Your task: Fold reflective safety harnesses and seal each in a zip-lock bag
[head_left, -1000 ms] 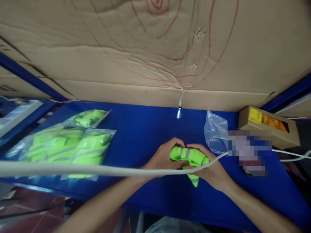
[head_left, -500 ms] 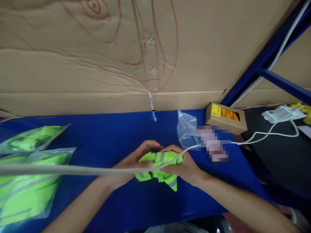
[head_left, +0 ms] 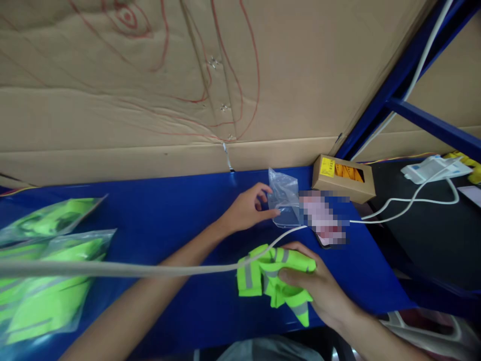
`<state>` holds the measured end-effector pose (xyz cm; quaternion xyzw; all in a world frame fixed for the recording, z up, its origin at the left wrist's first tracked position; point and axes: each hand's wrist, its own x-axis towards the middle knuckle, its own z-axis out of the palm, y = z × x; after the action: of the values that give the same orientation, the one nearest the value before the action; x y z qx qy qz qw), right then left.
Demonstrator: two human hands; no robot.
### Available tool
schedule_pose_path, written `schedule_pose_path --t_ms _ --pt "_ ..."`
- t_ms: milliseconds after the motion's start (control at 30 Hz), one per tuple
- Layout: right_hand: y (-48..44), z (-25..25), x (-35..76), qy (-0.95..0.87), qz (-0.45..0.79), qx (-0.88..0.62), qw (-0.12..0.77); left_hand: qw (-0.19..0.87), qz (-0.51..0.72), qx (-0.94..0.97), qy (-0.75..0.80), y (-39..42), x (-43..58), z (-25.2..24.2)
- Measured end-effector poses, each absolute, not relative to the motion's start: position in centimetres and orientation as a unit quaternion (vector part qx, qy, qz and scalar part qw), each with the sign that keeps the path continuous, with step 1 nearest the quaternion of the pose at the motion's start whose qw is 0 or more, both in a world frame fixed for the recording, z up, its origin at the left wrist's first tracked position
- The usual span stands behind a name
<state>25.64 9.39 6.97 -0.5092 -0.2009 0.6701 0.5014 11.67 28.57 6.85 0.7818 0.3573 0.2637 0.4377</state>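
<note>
My right hand grips a bunched neon-yellow reflective garment with grey stripes, thumb on top and the other fingers partly hidden behind it. A pointed end of the fabric hangs down below. My left hand is stretched out over the table, fingers curved and apart from the thumb. It holds nothing. Its fingertips are at the left edge of a clear plastic bag, perhaps touching it; contact is hard to tell. The bag looks flat and slightly crumpled on the blue table.
Bagged neon-yellow garments lie on the left. A white cable crosses in front of my arms. Right of the clear bag lies a pixelated pink phone-like object, with a cardboard box behind it. A cardboard wall closes the back.
My left hand has let go of the garment and moved up and right to the clear bag. My right hand has carried the garment slightly right and toward me.
</note>
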Motion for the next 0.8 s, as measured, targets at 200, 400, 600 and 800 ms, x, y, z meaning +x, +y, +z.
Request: schedule_pose_path --t_ms 200,400,600,800 --pt "9.4 7.6 28.6 -0.112 0.61 -0.544 0.565 0.351 0.287 0.808 0.376 26.7 13.4 7.5" --pt "12.2 7.1 28.1 -0.082 0.602 -0.517 0.603 0.349 0.361 0.764 0.405 22.2 9.4 7.6" --pt "14.0 7.1 26.4 -0.132 0.575 -0.538 0.602 0.341 0.42 0.724 0.428 20.8 7.4 6.8" --pt "15.9 6.3 25.1 -0.215 0.547 -0.55 0.593 0.269 0.392 0.763 0.438 22.8 6.8 4.9"
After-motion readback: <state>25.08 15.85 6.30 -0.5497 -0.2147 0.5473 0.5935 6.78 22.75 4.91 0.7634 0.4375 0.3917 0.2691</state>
